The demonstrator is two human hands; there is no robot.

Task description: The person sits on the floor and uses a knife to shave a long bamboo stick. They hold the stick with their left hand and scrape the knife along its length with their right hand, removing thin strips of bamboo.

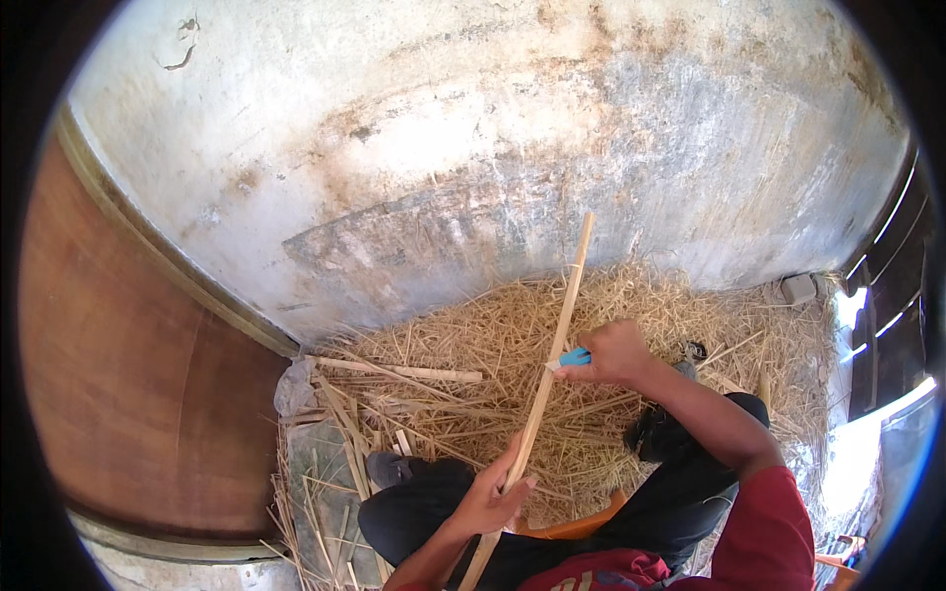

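Observation:
A long, pale bamboo strip (565,313) slants up and away from my lap, its far end raised in front of the wall. My left hand (493,497) is closed round its lower part, with the thumb lying across it. Farther up, my right hand (616,353) grips a knife with a blue handle (574,358). The knife's short, light blade touches the strip near its middle. My fingers hide part of the handle.
Straw-like shavings (463,325) cover the floor around my bent legs. Loose strips (424,373) lie at the left, beside a crumpled plastic bag (295,387). A stained wall (443,148) stands ahead, a brown door-like panel (148,374) at left. A grey block (798,289) sits far right.

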